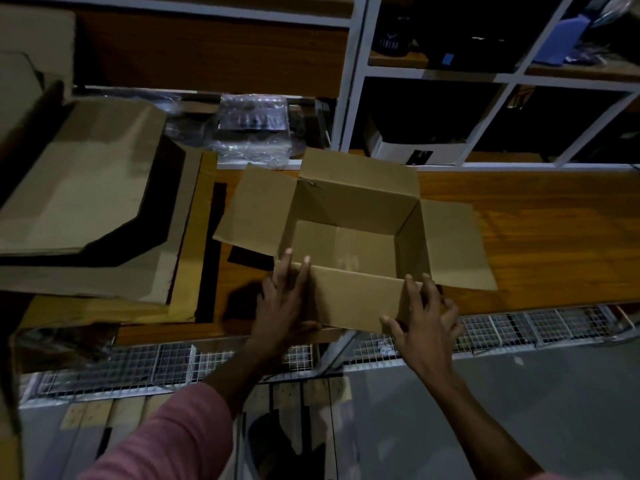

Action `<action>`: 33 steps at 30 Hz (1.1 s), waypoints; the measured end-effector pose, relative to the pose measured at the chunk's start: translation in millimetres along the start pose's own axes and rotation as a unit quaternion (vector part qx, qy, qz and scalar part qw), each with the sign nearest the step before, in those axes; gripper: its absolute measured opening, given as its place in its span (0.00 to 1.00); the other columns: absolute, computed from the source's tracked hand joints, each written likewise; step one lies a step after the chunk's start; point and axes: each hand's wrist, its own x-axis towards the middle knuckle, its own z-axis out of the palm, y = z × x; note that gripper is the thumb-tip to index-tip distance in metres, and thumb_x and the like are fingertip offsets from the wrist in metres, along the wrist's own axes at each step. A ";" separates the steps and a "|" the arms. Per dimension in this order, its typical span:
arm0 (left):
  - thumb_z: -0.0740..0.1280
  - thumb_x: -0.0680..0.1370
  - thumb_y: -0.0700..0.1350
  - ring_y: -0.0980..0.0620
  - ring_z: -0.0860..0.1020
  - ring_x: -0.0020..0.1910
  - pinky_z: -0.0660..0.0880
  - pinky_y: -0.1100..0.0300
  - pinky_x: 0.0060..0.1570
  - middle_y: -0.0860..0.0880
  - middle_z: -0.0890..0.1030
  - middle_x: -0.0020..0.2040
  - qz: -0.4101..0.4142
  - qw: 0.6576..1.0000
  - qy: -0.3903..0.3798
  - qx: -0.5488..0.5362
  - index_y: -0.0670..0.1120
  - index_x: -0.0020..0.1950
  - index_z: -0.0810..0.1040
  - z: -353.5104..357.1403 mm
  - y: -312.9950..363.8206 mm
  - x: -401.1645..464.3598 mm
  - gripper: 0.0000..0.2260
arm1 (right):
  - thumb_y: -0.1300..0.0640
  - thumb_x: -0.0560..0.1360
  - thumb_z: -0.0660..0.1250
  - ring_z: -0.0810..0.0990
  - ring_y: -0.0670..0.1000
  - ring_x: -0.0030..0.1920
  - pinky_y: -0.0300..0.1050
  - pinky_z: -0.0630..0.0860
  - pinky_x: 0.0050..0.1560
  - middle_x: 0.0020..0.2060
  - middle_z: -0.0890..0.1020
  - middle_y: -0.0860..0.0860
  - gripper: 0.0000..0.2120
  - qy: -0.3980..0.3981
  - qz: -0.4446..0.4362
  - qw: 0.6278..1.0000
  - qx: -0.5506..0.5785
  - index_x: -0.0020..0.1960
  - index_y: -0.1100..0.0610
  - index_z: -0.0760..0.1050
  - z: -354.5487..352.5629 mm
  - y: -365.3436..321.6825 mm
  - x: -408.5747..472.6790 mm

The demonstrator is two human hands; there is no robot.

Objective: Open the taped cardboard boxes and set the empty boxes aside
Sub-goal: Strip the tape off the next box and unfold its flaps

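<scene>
An open, empty cardboard box [349,237] sits at the centre of a wooden shelf [540,237], all four flaps folded outward: one at 12 o'clock, one at 9, one at 3, and the near flap at 6 o'clock hanging over the shelf's front edge. The left hand [280,303], at the box's 7 o'clock, lies flat on the near flap's left end, fingers straight and close together, tips reaching the box rim. The right hand [424,317], at 5 o'clock, has its fingers spread over the flap's right corner, thumb tucked under the lower edge, so the flap sits between thumb and fingers. A pink sleeve [166,438] covers the left forearm; the right forearm is bare.

At 9 to 10 o'clock from the box, flattened cardboard sheets [86,188] lie stacked and overlapping on the same shelf. At 11 o'clock, just behind the far flap's left side, rests a clear plastic-wrapped package [251,124]. White metal shelving [356,81] rises from 12 to 2 o'clock, its bays dim and their contents hard to make out. Along 6 o'clock, below the shelf's edge, runs white wire mesh [156,365].
</scene>
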 end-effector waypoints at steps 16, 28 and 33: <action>0.79 0.70 0.57 0.36 0.52 0.75 0.71 0.33 0.62 0.46 0.44 0.80 0.054 0.994 0.081 -0.054 0.59 0.83 0.42 -57.3 30.3 30.5 0.54 | 0.40 0.59 0.83 0.53 0.65 0.75 0.63 0.65 0.68 0.79 0.47 0.53 0.59 0.044 -0.131 0.983 0.121 0.80 0.42 0.52 -55.1 -0.6 39.9; 0.83 0.65 0.51 0.29 0.64 0.68 0.83 0.37 0.43 0.42 0.52 0.81 0.105 0.966 0.223 0.071 0.53 0.83 0.47 -161.0 76.0 14.2 0.58 | 0.41 0.58 0.85 0.50 0.63 0.80 0.77 0.60 0.70 0.82 0.39 0.52 0.68 0.159 -0.186 0.967 0.064 0.83 0.48 0.42 -160.8 -30.6 31.6; 0.83 0.65 0.54 0.29 0.65 0.68 0.82 0.35 0.44 0.41 0.55 0.79 0.112 0.946 0.290 0.090 0.52 0.82 0.48 -223.0 83.8 -9.7 0.56 | 0.43 0.57 0.85 0.52 0.64 0.76 0.75 0.59 0.70 0.81 0.46 0.54 0.68 0.215 -0.238 0.944 0.077 0.83 0.48 0.45 -215.5 -60.4 24.8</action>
